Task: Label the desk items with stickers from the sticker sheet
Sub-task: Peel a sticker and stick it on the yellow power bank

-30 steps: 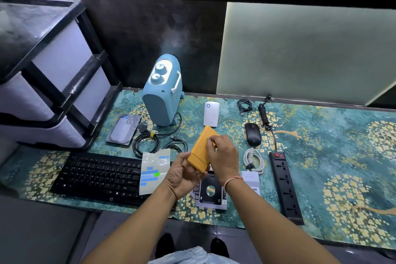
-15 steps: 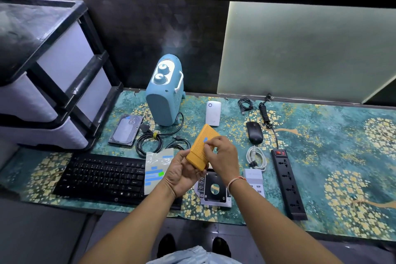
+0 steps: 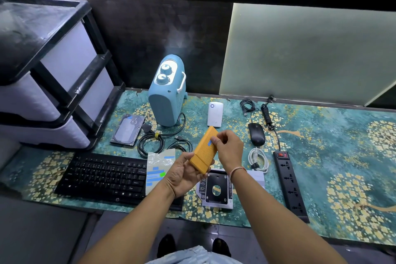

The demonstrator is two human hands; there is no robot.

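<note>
Floral-patterned desk (image 3: 321, 146) carries one keyboard (image 3: 102, 176) and one sticker sheet (image 3: 157, 170); left hand (image 3: 182, 176) grips the orange case (image 3: 203, 152) above it, right hand (image 3: 228, 148) pinching a blue sticker (image 3: 210, 142) against it.

1. Ribbed case (image 3: 203, 150): mustard orange, small blue sticker (image 3: 210, 142) on it.
2. Surface cover (image 3: 334, 135): teal, marbled, with gold-yellow blossom trees.
3. Heater (image 3: 166, 96): pale blue, white handle and dial panel.
4. Keyboard (image 3: 102, 178), mouse (image 3: 256, 134), power strip (image 3: 291, 186): black; strip's switch red.
5. Sticker sheet (image 3: 158, 169): clear-whitish, blue strips, one green dot.
6. Hard drive (image 3: 128, 129): silver-grey, blue sticker at its top.
</note>
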